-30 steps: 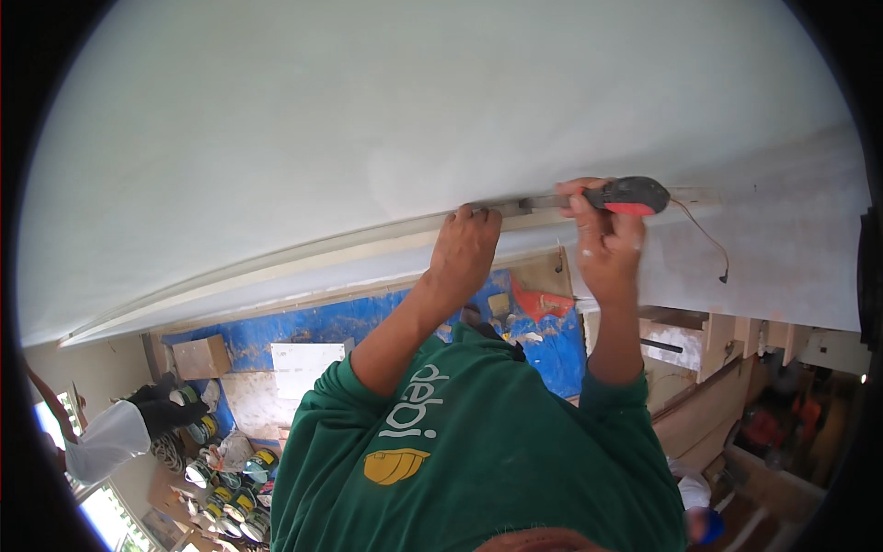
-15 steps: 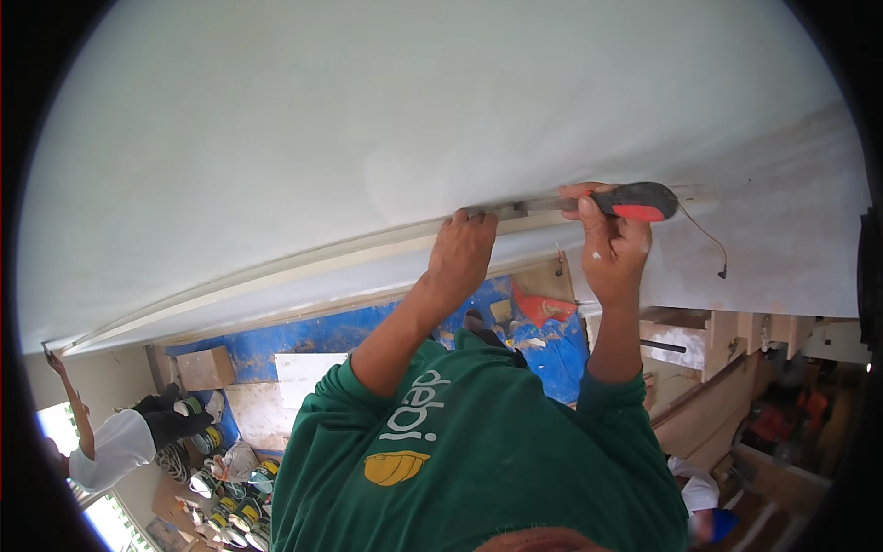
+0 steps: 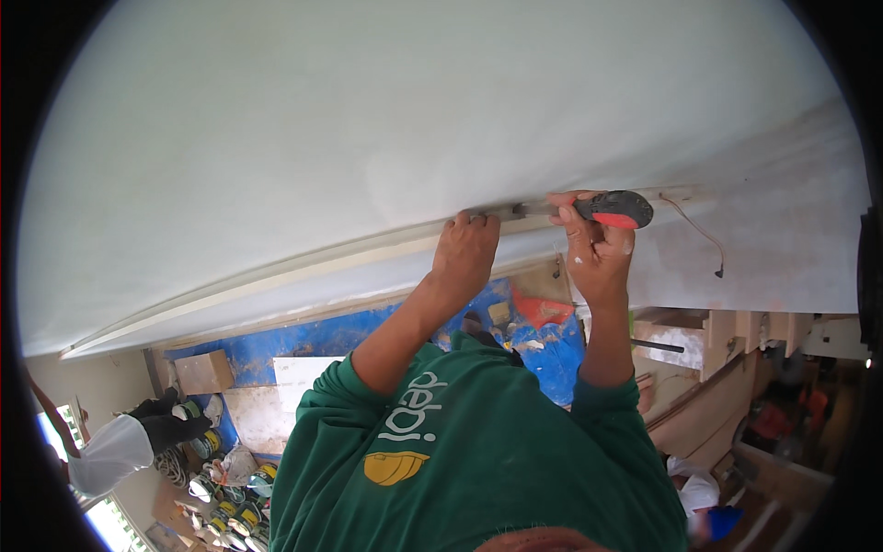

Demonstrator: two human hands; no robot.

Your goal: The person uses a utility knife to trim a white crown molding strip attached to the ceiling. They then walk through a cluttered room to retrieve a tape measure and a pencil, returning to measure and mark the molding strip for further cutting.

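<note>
My right hand (image 3: 600,262) is closed around a hand tool with a black and red handle (image 3: 618,210). The tool's flat metal blade (image 3: 544,210) lies along a narrow groove at the edge of the white ceiling panel, pointing toward my other hand. My left hand (image 3: 464,250) is raised to the same groove, its fingertips pinched on a small dark piece beside the blade's tip; what it is stays too small to make out. A long pale trim strip (image 3: 303,262) runs from my hands to the far left.
A thin wire (image 3: 692,224) hangs from the ceiling right of the tool. Below lie a blue floor sheet (image 3: 262,336), white boards (image 3: 303,379) and several paint cans (image 3: 244,517). A co-worker in a white shirt (image 3: 115,457) stands left; wooden drawers (image 3: 676,345) are at right.
My right hand and the tool have shifted left toward my left hand, which stays nearly in place. The co-worker's raised hand at far left has left the ceiling strip's end.
</note>
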